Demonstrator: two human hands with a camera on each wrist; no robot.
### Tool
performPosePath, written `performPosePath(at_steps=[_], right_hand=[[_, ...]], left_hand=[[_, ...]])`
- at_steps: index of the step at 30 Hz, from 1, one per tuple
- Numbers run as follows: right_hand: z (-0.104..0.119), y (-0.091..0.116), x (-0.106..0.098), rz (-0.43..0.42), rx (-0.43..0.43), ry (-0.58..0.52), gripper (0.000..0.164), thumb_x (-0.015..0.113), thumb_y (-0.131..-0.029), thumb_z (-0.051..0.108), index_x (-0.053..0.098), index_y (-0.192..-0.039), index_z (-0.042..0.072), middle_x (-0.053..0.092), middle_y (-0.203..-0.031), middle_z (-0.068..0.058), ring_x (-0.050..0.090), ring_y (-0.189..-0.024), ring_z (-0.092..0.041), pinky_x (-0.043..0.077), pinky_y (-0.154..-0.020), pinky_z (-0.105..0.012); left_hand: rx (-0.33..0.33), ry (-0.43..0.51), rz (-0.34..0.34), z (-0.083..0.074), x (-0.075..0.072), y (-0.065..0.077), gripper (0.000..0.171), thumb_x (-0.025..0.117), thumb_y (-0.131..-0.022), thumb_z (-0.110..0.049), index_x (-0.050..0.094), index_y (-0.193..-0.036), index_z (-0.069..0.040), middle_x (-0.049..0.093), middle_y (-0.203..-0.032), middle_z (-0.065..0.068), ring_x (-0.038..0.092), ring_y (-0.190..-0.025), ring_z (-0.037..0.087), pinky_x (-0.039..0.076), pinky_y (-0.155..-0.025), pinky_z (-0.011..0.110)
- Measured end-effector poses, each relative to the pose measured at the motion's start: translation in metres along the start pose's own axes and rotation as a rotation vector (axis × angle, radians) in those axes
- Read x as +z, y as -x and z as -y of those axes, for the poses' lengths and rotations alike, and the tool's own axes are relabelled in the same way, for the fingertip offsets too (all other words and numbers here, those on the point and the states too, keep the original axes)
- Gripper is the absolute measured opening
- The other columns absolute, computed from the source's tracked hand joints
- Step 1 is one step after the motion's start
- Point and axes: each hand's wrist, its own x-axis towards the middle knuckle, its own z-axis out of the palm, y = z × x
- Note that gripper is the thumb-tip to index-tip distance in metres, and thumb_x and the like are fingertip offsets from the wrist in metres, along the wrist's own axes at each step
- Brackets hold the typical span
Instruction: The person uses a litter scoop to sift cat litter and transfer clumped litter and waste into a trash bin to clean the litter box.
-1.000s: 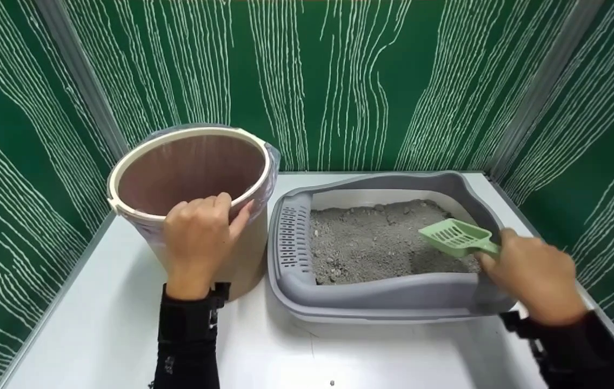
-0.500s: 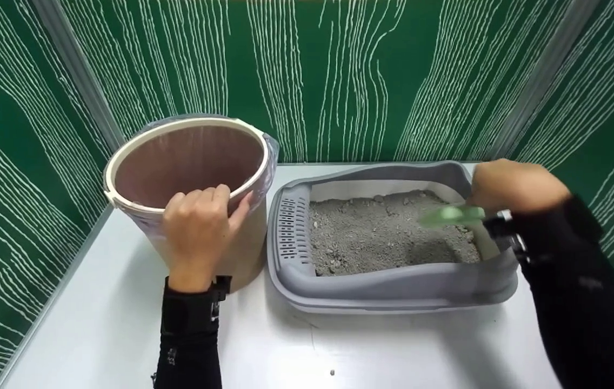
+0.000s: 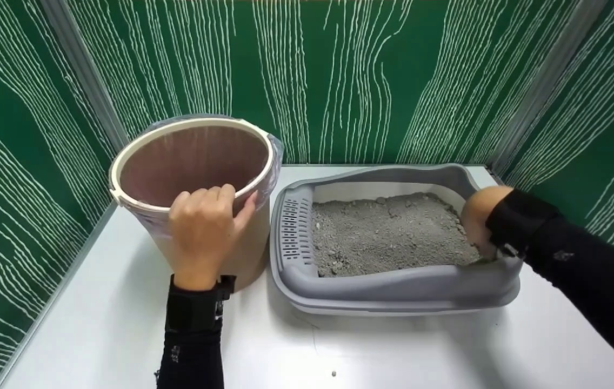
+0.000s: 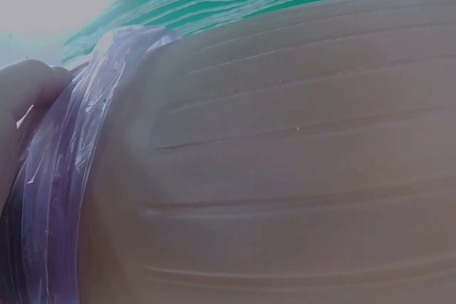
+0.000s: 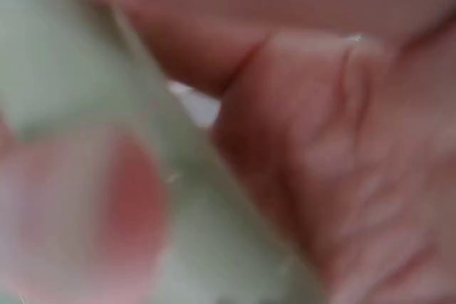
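Observation:
My left hand (image 3: pixel 202 232) grips the near rim of a tan trash can (image 3: pixel 250 248), fingers over the edge and thumb outside. A clear purplish bag (image 4: pixel 68 147) is folded over that rim. At the right end of a grey litter box (image 3: pixel 377 292), my right hand (image 3: pixel 477 219) reaches down inside the wall, at the litter (image 3: pixel 382 232). In the right wrist view its fingers and thumb close round the pale green handle of a litter scoop (image 5: pixel 206 226). The scoop's head is hidden in the head view by the hand and the litter.
The trash can and litter box stand side by side on a white table (image 3: pixel 264 346). Green panels with white wavy lines (image 3: pixel 339 81) enclose the back and sides. A small crumb (image 3: pixel 333 373) lies near the table's front.
My right hand has swung from the box's front right corner over its right wall, then down into the box, turning the scoop downward. My left hand keeps its hold on the rim.

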Motion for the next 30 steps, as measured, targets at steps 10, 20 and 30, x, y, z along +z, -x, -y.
performPosePath(at_steps=[10,20,30], right_hand=[[0.012,-0.021,0.015,-0.003,0.02,0.087,0.034,0.051,-0.065,-0.004,0.034,-0.049,0.021,0.031,-0.059,0.002,0.025,-0.052,-0.013,0.024,-0.049,-0.025],[0.002,-0.023,0.021,-0.196,0.051,0.162,0.028,0.067,-0.071,0.004,0.046,-0.057,0.016,0.041,-0.064,0.0,0.039,-0.057,-0.017,0.041,-0.054,-0.03],[-0.004,-0.033,0.024,-0.505,0.182,0.053,0.025,0.059,-0.082,0.002,0.051,-0.059,0.009,0.05,-0.06,-0.004,0.049,-0.054,-0.021,0.048,-0.049,-0.044]], left_hand=[[-0.002,0.006,-0.006,0.0,0.0,-0.001,0.045,0.062,-0.093,-0.042,0.053,-0.066,-0.007,0.049,-0.054,0.007,0.048,-0.047,0.029,0.032,-0.051,0.039],[-0.001,0.006,-0.002,0.0,0.001,0.0,0.045,0.063,-0.092,-0.042,0.053,-0.066,-0.007,0.048,-0.053,0.006,0.047,-0.046,0.028,0.031,-0.05,0.038],[-0.002,-0.005,0.002,0.0,0.0,-0.001,0.045,0.061,-0.093,-0.042,0.053,-0.067,-0.007,0.05,-0.054,0.007,0.049,-0.048,0.029,0.032,-0.051,0.039]])
